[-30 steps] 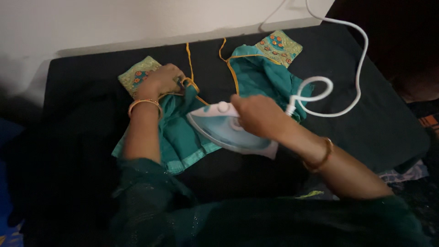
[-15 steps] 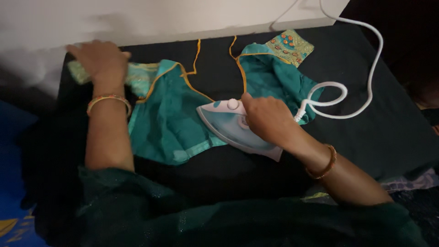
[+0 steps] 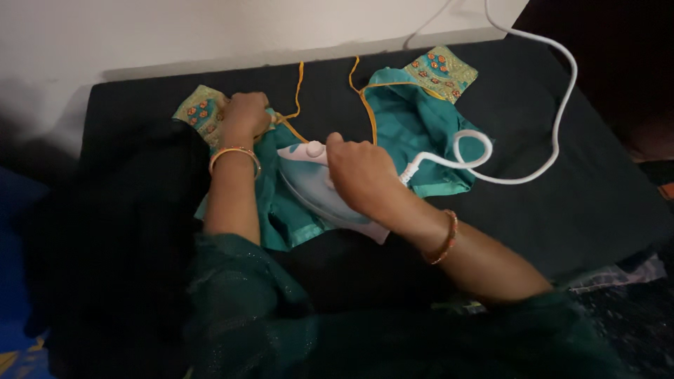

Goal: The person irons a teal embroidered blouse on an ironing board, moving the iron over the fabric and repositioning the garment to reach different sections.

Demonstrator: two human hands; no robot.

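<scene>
Right hand (image 3: pixel 361 172) closes around a white iron (image 3: pixel 319 193) — handle hidden — on a teal blouse (image 3: pixel 414 119); left hand (image 3: pixel 246 116) pins its sleeve near the dark surface's (image 3: pixel 583 210) far-left corner.

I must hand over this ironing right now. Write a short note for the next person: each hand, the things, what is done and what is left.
Left hand: pressed on the teal garment near its embroidered sleeve.
Right hand: gripping the white iron, soleplate down on the cloth.
White cord loops over the black surface.
Done: cannot tell.
Left: the right part lies rumpled.
</scene>
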